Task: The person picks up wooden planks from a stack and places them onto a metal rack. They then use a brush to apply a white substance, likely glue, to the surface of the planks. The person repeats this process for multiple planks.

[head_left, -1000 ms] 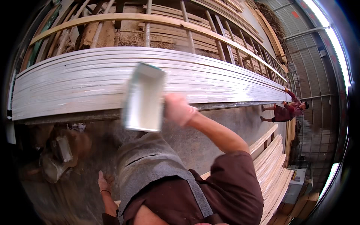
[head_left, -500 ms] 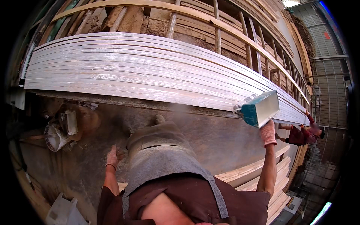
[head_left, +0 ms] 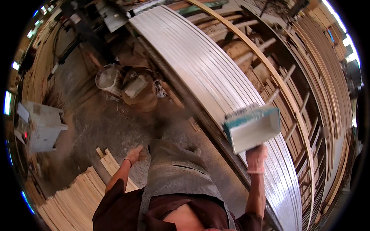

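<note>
My right hand (head_left: 256, 157), in a pink knitted glove, grips a teal open-topped box (head_left: 254, 133) from below. White coating covers its inner walls, and a whitish smeared edge runs along its far side. The box is held above a row of long white-coated boards (head_left: 200, 61), lying side by side and shiny as if wet. The glove hides how the fingers meet the box. Away to the left, my left hand (head_left: 135, 154) hangs over the floor beside my grey apron (head_left: 179, 179). Its fingers are loosely bent and apart, with nothing seen in them.
A white-smeared bucket (head_left: 108, 79) and a whitish block-shaped container (head_left: 135, 87) stand on the floor left of the boards. Wooden strips (head_left: 73, 202) are stacked at lower left, near a grey cabinet (head_left: 44, 127). Beyond the boards runs a rack with a long wooden rail (head_left: 269, 69).
My view has turned left, so the boards now run diagonally and the other person is out of sight. The box stays in my right hand, now over the boards, its open side more toward me.
</note>
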`<act>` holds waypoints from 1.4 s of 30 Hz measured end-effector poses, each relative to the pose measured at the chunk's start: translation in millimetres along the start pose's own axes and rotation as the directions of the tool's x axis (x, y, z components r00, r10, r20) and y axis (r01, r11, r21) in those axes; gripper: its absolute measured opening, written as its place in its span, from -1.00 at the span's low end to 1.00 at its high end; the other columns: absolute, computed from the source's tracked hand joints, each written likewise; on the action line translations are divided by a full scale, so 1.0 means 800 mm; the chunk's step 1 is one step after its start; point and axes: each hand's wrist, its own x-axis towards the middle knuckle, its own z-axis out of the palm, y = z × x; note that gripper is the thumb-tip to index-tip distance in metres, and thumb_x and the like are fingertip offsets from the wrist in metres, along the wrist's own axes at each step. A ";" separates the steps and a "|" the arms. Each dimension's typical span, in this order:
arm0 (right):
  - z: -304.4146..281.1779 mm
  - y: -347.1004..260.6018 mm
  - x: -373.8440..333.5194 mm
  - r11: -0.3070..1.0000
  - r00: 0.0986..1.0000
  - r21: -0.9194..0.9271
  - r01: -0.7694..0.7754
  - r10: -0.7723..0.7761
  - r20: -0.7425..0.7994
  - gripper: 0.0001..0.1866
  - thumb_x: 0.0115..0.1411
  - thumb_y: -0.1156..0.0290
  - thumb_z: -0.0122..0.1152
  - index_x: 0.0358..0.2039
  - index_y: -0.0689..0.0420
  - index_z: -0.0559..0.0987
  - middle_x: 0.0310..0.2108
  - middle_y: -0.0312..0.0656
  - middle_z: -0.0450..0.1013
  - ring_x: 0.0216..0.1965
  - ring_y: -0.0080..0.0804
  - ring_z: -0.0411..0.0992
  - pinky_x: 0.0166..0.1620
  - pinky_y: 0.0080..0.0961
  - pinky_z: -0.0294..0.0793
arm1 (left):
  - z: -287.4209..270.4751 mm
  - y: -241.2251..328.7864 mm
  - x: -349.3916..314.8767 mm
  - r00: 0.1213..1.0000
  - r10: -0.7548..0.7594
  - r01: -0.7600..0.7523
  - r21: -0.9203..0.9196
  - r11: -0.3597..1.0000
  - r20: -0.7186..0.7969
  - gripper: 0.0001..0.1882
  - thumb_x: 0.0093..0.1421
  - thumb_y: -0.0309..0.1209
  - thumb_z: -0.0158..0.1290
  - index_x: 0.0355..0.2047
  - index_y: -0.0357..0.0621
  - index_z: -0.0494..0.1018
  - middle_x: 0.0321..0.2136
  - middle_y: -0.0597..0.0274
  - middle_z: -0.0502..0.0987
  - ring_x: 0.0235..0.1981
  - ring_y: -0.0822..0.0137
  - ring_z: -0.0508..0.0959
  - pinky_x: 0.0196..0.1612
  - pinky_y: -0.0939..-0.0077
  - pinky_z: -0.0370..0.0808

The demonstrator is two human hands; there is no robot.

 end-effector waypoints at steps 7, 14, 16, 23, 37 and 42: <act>0.010 -0.302 0.093 0.331 0.925 0.943 0.019 -0.365 0.110 -0.69 0.20 0.47 0.24 -0.03 0.24 0.55 -0.14 -0.05 0.58 -0.10 -0.12 0.56 -0.04 -0.25 0.58 | -0.135 -0.038 0.010 0.997 -0.068 0.054 -0.284 0.957 -0.038 -0.27 0.27 0.13 0.07 0.13 -0.33 0.39 -0.32 0.01 0.60 -0.33 0.13 0.63 -0.23 0.29 0.56; 0.012 -0.420 0.146 0.719 0.836 0.581 0.381 -0.537 0.116 -0.73 0.19 0.46 0.24 -0.10 0.24 0.61 -0.20 -0.07 0.64 -0.08 -0.21 0.61 -0.09 -0.35 0.58 | -0.219 -0.093 0.057 0.966 -0.258 0.176 -0.649 0.740 -0.032 -0.31 0.31 0.12 0.00 0.06 -0.36 0.36 -0.41 0.07 0.53 -0.54 0.28 0.44 -0.43 0.35 0.46; -0.034 -0.396 0.149 0.765 0.889 0.568 0.305 -0.442 0.119 -0.83 0.17 0.53 0.20 -0.23 0.23 0.66 -0.34 -0.08 0.66 -0.19 -0.20 0.64 -0.16 -0.37 0.62 | -0.239 -0.114 0.066 0.939 -0.332 0.308 -0.650 0.695 0.089 -0.33 0.31 0.12 -0.01 0.01 -0.34 0.37 -0.41 0.04 0.53 -0.55 0.28 0.43 -0.48 0.36 0.44; -0.074 -0.215 0.147 0.929 0.997 0.364 0.059 -0.076 0.032 -0.73 0.18 0.38 0.27 -0.18 0.30 0.64 -0.30 0.10 0.63 -0.22 -0.05 0.64 -0.19 -0.23 0.59 | -0.199 -0.076 0.189 0.981 -0.126 0.191 -0.590 0.785 0.150 -0.43 0.33 0.08 -0.02 -0.09 -0.28 0.40 -0.36 -0.01 0.55 -0.47 0.14 0.55 -0.38 0.26 0.55; 0.021 -0.574 0.459 0.938 0.963 0.240 0.251 -0.267 0.036 -0.52 0.20 0.01 0.26 -0.11 0.18 0.64 -0.22 0.20 0.57 -0.07 0.17 0.53 -0.06 -0.05 0.54 | -0.155 0.001 0.097 0.993 -0.078 0.002 -0.634 0.773 -0.093 -0.23 0.32 0.14 -0.05 0.20 -0.35 0.34 -0.30 -0.04 0.62 -0.47 0.28 0.55 -0.32 0.35 0.52; -0.010 -0.659 0.441 0.769 0.891 0.504 0.392 -0.453 -0.001 -0.51 0.20 0.12 0.31 -0.09 0.34 0.58 -0.21 0.19 0.59 -0.16 0.10 0.58 -0.10 -0.20 0.50 | -0.163 -0.080 0.043 0.956 -0.281 0.165 -0.641 0.749 -0.082 -0.25 0.27 0.22 -0.03 0.04 -0.32 0.40 -0.42 0.00 0.59 -0.46 0.23 0.56 -0.28 0.27 0.52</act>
